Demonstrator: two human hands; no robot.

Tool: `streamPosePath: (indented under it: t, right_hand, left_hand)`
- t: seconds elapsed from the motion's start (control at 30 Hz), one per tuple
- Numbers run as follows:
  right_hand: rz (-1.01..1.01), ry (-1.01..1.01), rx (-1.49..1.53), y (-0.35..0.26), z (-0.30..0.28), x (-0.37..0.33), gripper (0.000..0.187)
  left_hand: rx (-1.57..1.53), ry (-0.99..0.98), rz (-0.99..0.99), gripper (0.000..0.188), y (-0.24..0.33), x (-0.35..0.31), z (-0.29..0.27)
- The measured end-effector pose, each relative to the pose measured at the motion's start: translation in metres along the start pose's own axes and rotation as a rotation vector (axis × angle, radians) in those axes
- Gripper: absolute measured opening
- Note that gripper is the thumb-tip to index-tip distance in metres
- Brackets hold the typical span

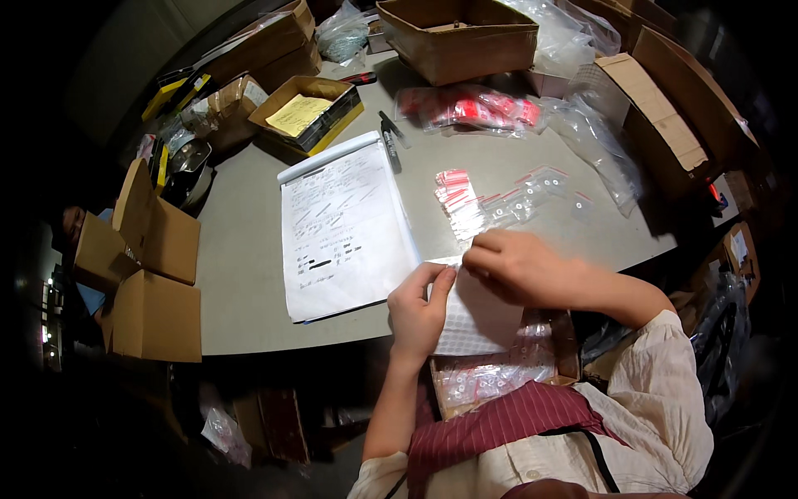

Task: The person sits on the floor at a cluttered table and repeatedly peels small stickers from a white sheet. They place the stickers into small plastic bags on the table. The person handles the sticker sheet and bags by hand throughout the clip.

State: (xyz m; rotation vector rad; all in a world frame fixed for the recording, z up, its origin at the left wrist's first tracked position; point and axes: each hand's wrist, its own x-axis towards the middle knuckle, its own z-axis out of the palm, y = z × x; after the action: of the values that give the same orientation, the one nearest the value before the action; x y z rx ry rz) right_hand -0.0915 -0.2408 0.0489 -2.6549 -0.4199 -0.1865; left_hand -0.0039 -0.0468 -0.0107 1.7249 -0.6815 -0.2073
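Note:
Close to the table's front edge, my left hand grips a white sheet of small round stickers by its upper left corner, thumb on top. My right hand is closed in a pinch at the sheet's top edge; what lies between its fingertips is too small to make out. Just beyond my hands lies a fanned stack of small red-topped zip bags. Beside it several clear zip bags bear round white stickers. Under the sheet, a cardboard box holds many similar bags.
Left of my hands lies a handwritten notepad, with black markers beside it. Farther back are a box with yellow paper, packs of red-topped bags and a large carton. Open cartons flank the table.

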Motion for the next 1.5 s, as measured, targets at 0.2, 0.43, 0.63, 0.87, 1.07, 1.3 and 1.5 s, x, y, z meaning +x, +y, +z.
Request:
streamPosePath:
  t: [0.2, 0.43, 0.63, 0.87, 1.07, 1.3, 1.5]
  right_hand:
    - [0.161, 0.056, 0.307, 0.045, -0.026, 0.008, 0.018]
    - [0.389, -0.199, 0.471, 0.101, -0.039, 0.035, 0.024]
    - [0.222, -0.09, 0.0, 0.107, -0.014, 0.039, 0.028]
    - [0.356, 0.009, -0.212, 0.095, -0.033, 0.021, 0.029]
    - [0.343, -0.197, -0.32, 0.064, -0.025, 0.001, 0.025]
    - [0.232, -0.035, 0.066, 0.099, -0.045, 0.018, 0.027]
    - [0.192, -0.126, 0.033, 0.107, -0.028, 0.036, 0.026]
  left_hand:
    - [-0.015, 0.003, -0.081, 0.019, -0.004, 0.0, 0.0]
    - [-0.09, 0.016, -0.028, 0.019, -0.007, 0.002, 0.004]
    - [-0.064, -0.002, -0.061, 0.018, -0.007, 0.001, 0.001]
    - [-0.087, 0.019, -0.014, 0.018, -0.004, 0.001, 0.003]
    - [-0.064, -0.007, -0.015, 0.019, -0.002, 0.0, 0.0]
    - [-0.094, 0.003, -0.003, 0.019, -0.005, 0.003, 0.001]
    - [-0.141, -0.028, -0.036, 0.018, -0.009, 0.003, -0.003]
